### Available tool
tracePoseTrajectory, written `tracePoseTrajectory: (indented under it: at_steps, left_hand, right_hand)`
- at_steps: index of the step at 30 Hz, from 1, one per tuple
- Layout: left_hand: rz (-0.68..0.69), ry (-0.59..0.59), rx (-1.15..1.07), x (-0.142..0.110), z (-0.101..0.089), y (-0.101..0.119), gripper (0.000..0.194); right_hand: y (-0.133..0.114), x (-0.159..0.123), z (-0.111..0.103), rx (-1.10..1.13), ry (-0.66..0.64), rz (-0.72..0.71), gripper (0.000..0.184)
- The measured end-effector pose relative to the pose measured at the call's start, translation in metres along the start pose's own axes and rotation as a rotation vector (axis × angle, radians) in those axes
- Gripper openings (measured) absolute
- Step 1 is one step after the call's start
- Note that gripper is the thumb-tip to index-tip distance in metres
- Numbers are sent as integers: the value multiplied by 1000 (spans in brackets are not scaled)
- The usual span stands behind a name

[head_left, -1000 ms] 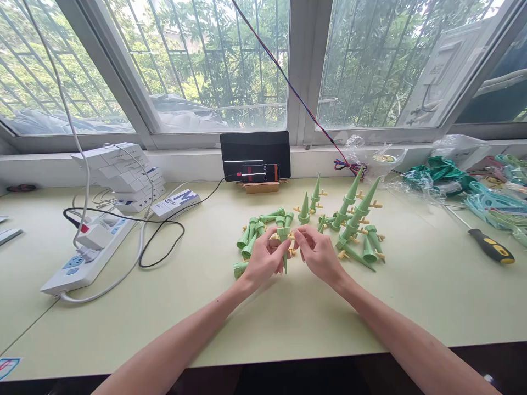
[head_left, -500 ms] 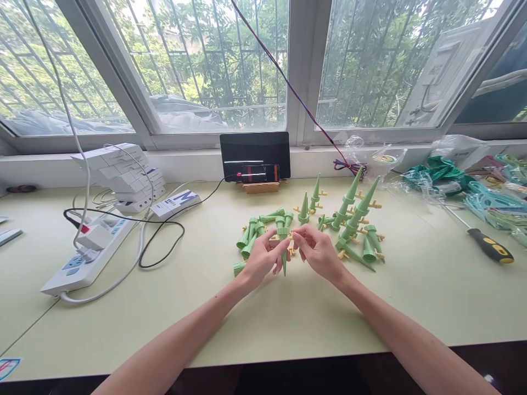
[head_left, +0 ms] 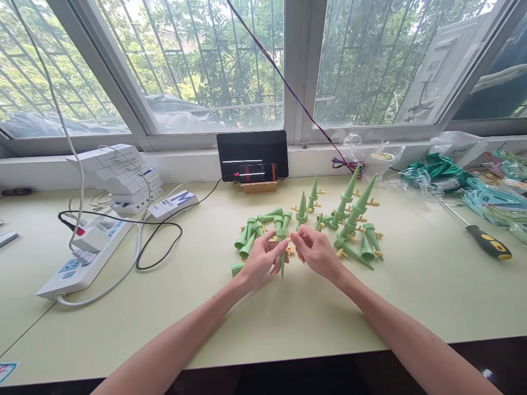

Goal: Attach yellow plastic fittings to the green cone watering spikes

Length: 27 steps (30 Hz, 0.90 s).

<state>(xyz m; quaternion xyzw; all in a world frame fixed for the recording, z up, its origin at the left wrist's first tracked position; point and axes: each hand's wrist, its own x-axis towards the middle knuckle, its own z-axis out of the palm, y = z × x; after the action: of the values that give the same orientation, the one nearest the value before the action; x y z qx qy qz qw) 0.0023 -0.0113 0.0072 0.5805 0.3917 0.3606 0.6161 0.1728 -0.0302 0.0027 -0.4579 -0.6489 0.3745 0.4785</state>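
Observation:
My left hand (head_left: 263, 253) is closed around a green plastic watering spike (head_left: 282, 259), its tip pointing down and its collar uppermost. Thumb and fingers of my right hand (head_left: 315, 248) pinch at the side of that collar, on a small yellow valve (head_left: 290, 236) that they mostly cover. Behind and left of my left hand lies a pile of loose green spikes (head_left: 249, 233). Right of my right hand, several spikes with yellow valves stand upright in stacks (head_left: 349, 219); others lie beside them, such as one spike (head_left: 368, 249).
A phone (head_left: 258, 173) leans on a black tablet (head_left: 252, 148) by the window. At left are a power strip (head_left: 88, 269), cables and stacked white boxes (head_left: 132, 181). A screwdriver (head_left: 488, 242) and plastic-wrapped green bundles (head_left: 436, 174) lie at right.
The view has shifted slightly. My right fingers have turned a little at the spike's collar and now cover more of the yellow valve. My left hand keeps its hold.

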Motion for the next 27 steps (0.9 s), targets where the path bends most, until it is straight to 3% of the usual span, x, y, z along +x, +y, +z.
tracePoseTrajectory:
  at_steps: [7, 17, 27]
  left_hand:
    - [125, 23, 145, -2, 4, 2, 51]
    - [199, 58, 165, 3, 4, -9, 49]
    - [236, 81, 221, 2, 4, -12, 44]
  right_hand:
    - [0, 0, 3, 21, -47, 35, 49]
    - [3, 2, 8, 397, -117, 246, 58]
    - [2, 3, 7, 468, -114, 294, 59]
